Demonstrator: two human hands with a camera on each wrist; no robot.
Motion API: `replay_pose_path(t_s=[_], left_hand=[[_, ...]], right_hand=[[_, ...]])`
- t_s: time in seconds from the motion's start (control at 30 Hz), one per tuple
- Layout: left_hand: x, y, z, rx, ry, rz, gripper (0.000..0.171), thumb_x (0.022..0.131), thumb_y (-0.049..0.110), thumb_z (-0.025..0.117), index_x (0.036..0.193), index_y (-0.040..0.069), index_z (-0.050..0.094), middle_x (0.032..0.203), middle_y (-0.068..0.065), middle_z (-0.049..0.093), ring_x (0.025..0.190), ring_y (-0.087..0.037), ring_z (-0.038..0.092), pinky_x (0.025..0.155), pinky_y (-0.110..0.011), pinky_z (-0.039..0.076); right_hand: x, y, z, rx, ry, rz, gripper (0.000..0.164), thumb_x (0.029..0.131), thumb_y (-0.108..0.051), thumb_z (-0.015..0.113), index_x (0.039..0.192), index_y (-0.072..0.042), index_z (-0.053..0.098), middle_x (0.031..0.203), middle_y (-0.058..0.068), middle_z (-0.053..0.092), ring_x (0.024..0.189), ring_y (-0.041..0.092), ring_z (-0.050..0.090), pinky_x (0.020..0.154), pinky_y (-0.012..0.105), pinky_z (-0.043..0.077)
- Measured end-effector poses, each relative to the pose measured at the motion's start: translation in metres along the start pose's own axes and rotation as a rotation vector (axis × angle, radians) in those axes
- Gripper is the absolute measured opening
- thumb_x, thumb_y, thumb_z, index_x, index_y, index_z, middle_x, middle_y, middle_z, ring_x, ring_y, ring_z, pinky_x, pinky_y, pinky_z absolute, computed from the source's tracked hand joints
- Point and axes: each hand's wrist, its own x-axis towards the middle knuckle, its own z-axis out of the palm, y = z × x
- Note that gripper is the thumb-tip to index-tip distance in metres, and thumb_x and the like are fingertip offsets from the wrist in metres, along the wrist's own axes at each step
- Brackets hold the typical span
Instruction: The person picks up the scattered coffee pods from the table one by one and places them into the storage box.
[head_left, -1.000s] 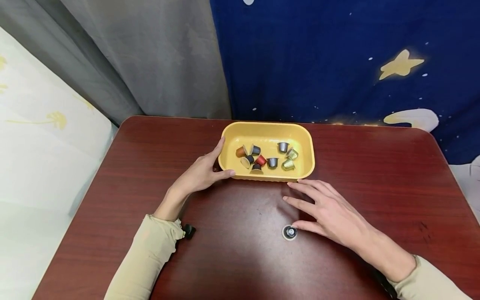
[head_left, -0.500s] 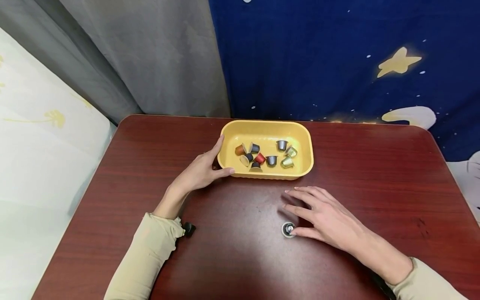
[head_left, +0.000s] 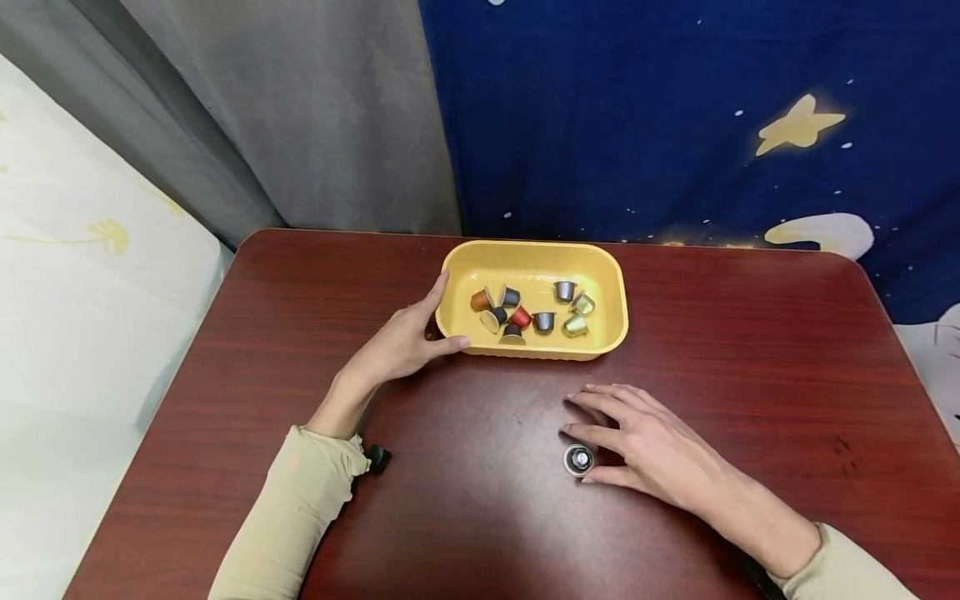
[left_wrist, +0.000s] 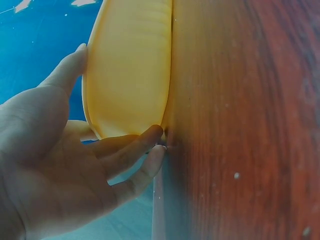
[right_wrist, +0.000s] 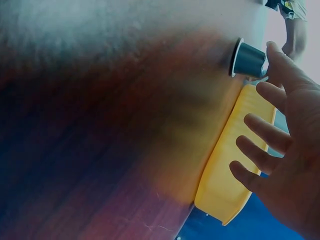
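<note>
My left hand (head_left: 397, 343) holds the left end of a yellow plastic basin (head_left: 536, 353), its thumb over the front rim; the left wrist view shows its fingers (left_wrist: 132, 155) bent round the basin's end, near the tabletop. Coffee capsules lie in the basin: several dark ones (head_left: 543, 322), a brown one (head_left: 481, 300), a red one (head_left: 521, 317) and two gold ones (head_left: 575, 326). One dark coffee capsule (head_left: 578, 460) stands rim-down on the table. Beside it hovers my right hand (head_left: 656, 450), fingers spread and slightly bent, thumb close to the capsule; whether they touch is unclear.
The reddish-brown wooden table (head_left: 750, 350) has rounded far corners. Behind it hang a grey curtain (head_left: 337, 117) and a blue curtain (head_left: 600, 117) with stars. A white patterned sheet (head_left: 67, 317) hangs at the left.
My right hand has drawn back from the basin's front, and its fingers now lie closer around the far side of the standing capsule. The left hand and basin keep their place.
</note>
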Motion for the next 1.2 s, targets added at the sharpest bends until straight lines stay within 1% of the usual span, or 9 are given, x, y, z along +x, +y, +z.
replay_pose_path(t_s=[0.2, 0.37, 0.57, 0.7, 0.8, 1.1, 1.2], left_hand=[[0.000, -0.001, 0.001, 0.008, 0.007, 0.001, 0.102, 0.089, 0.049, 0.071, 0.161, 0.019, 0.004, 0.153, -0.018, 0.039, 0.136, -0.029, 0.044, 0.108, -0.046, 0.038], [0.001, -0.001, 0.001, 0.005, 0.010, 0.013, 0.102, 0.089, 0.048, 0.071, 0.161, 0.019, 0.004, 0.152, -0.019, 0.040, 0.135, -0.029, 0.046, 0.108, -0.046, 0.039], [0.001, -0.001, 0.001, 0.002, 0.011, 0.012, 0.102, 0.089, 0.047, 0.071, 0.161, 0.019, 0.004, 0.151, -0.020, 0.041, 0.133, -0.028, 0.047, 0.107, -0.046, 0.039], [0.001, -0.001, 0.002, -0.004, 0.006, 0.011, 0.102, 0.090, 0.046, 0.071, 0.161, 0.021, 0.004, 0.150, -0.020, 0.043, 0.128, -0.027, 0.050, 0.105, -0.045, 0.041], [0.001, -0.001, 0.002, -0.014, 0.005, 0.010, 0.102, 0.089, 0.046, 0.072, 0.161, 0.021, 0.004, 0.149, -0.019, 0.045, 0.123, -0.026, 0.052, 0.104, -0.045, 0.041], [0.000, -0.002, 0.001, -0.013, 0.002, 0.002, 0.103, 0.089, 0.048, 0.071, 0.161, 0.024, 0.002, 0.152, -0.018, 0.041, 0.132, -0.028, 0.048, 0.106, -0.046, 0.040], [-0.001, -0.002, 0.002, -0.009, -0.001, -0.002, 0.103, 0.089, 0.049, 0.071, 0.161, 0.025, 0.001, 0.151, -0.019, 0.043, 0.130, -0.027, 0.050, 0.104, -0.046, 0.042]], right_hand=[[-0.002, 0.001, 0.004, 0.008, 0.002, 0.000, 0.048, 0.081, -0.047, 0.078, 0.122, -0.022, 0.073, 0.140, 0.011, 0.056, 0.130, 0.034, 0.048, 0.107, 0.049, 0.036], [-0.002, 0.001, 0.007, 0.005, 0.011, -0.021, 0.045, 0.082, -0.044, 0.077, 0.120, -0.021, 0.073, 0.139, 0.012, 0.057, 0.130, 0.036, 0.049, 0.106, 0.051, 0.036], [-0.004, 0.000, 0.011, -0.006, -0.006, -0.030, 0.041, 0.084, -0.042, 0.076, 0.119, -0.020, 0.074, 0.140, 0.013, 0.056, 0.131, 0.036, 0.049, 0.107, 0.053, 0.036], [-0.005, 0.000, 0.013, -0.008, -0.019, -0.029, 0.039, 0.085, -0.040, 0.076, 0.118, -0.021, 0.074, 0.141, 0.013, 0.055, 0.132, 0.036, 0.049, 0.107, 0.053, 0.036], [-0.006, 0.000, 0.014, -0.006, -0.013, -0.027, 0.038, 0.084, -0.039, 0.076, 0.117, -0.021, 0.075, 0.141, 0.013, 0.055, 0.131, 0.035, 0.049, 0.107, 0.053, 0.036], [-0.005, -0.001, 0.017, -0.006, 0.027, -0.040, 0.037, 0.083, -0.039, 0.077, 0.116, -0.022, 0.075, 0.139, 0.012, 0.057, 0.130, 0.035, 0.051, 0.105, 0.053, 0.037], [-0.006, -0.002, 0.017, -0.010, 0.010, -0.020, 0.037, 0.084, -0.040, 0.076, 0.117, -0.023, 0.075, 0.140, 0.011, 0.056, 0.130, 0.035, 0.050, 0.106, 0.053, 0.036]])
